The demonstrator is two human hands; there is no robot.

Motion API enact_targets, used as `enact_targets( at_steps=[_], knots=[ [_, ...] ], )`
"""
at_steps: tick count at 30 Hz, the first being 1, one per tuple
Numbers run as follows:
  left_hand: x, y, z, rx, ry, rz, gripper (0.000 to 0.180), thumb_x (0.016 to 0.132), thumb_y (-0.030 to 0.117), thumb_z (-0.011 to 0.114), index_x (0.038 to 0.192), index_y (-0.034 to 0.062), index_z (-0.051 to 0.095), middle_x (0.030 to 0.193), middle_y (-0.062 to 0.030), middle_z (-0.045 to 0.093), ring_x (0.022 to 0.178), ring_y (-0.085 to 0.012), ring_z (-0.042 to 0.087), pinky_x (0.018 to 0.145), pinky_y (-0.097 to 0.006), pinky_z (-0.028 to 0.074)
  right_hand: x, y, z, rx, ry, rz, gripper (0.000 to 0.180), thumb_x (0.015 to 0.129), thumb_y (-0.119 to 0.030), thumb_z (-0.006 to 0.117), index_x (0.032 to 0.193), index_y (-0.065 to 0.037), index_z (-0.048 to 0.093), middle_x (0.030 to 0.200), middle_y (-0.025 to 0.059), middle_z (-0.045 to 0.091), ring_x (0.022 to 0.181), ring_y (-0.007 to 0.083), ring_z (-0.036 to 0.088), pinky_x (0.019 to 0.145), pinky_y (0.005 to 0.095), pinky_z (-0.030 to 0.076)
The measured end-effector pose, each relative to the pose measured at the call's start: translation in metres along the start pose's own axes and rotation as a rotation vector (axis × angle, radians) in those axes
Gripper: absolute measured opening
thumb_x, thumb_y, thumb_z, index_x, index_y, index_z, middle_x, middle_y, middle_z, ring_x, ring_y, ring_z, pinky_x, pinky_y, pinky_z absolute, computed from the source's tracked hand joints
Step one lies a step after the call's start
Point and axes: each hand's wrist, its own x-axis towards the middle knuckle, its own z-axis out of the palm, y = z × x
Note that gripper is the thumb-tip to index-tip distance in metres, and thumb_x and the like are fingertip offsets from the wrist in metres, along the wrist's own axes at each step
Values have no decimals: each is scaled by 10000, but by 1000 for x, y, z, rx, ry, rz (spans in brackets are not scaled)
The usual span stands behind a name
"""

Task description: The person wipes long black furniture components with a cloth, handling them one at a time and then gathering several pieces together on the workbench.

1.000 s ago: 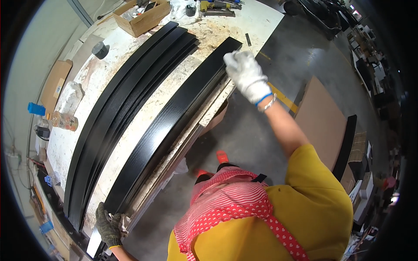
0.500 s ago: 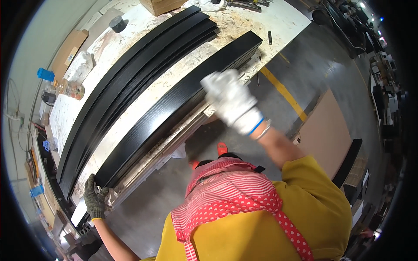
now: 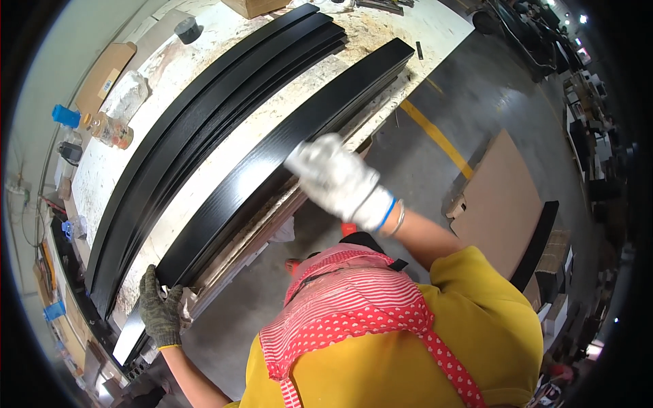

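Spanning paint-stained workbench [image 3: 224, 146], black boards [image 3: 204, 129] w/ grey concrete floor [image 3: 476, 102] beside.

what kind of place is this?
Likely a woodworking or finishing workshop: long black boards on a paint-stained workbench, concrete floor with yellow line, gloved hands at work.

the person wears a mustard-yellow short-sleeved top under a red and white apron with striped and heart-dotted panels and patterned straps. the left hand [image 3: 160, 314] is in a dark speckled knit glove, the right hand [image 3: 338, 180] in a white knit glove with a blue cuff edge, thin bangles at the wrist.
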Motion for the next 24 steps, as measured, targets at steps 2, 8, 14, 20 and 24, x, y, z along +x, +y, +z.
enact_targets(
  at_steps=[2,8,14,20,24],
  knots=[
    [0,-2,1,-20,17,21,731,732,94,815,1394,39,510,1350,-173,567,1221,-317,576,1038,-387,464,-2,-24,-2,87,-75,172,115,910,-220,552,984,-137,580,972,66,596,963,224,604,840,354,532],
    [3,0,-1,45,32,40,723,730,105,819,1384,42,518,1344,-175,573,1201,-313,590,1016,-391,478,4,14,-50,-112,60,251,391,831,-68,704,1208,-119,612,1123,163,586,1008,358,623,815,422,557],
    [0,-2,1,-15,28,11,725,729,96,822,1388,46,522,1371,-174,561,1242,-313,569,1057,-387,455,15,43,-46,74,-257,313,281,878,-159,677,1150,-104,631,1061,169,636,895,356,655,764,441,565],
    [1,-3,1,2,17,9,726,734,88,807,1395,34,512,1376,-191,555,1271,-333,541,1081,-389,428,0,119,-94,-112,17,491,212,940,-162,633,1129,-64,625,1159,134,625,1052,283,648,868,376,552],
    [3,-1,-2,31,-19,-13,727,746,132,787,1405,27,498,1385,-204,542,1278,-352,530,1089,-402,412,11,68,-57,21,-75,102,286,934,-172,658,1191,-72,581,1194,136,604,972,281,643,822,350,550]
  ],
)
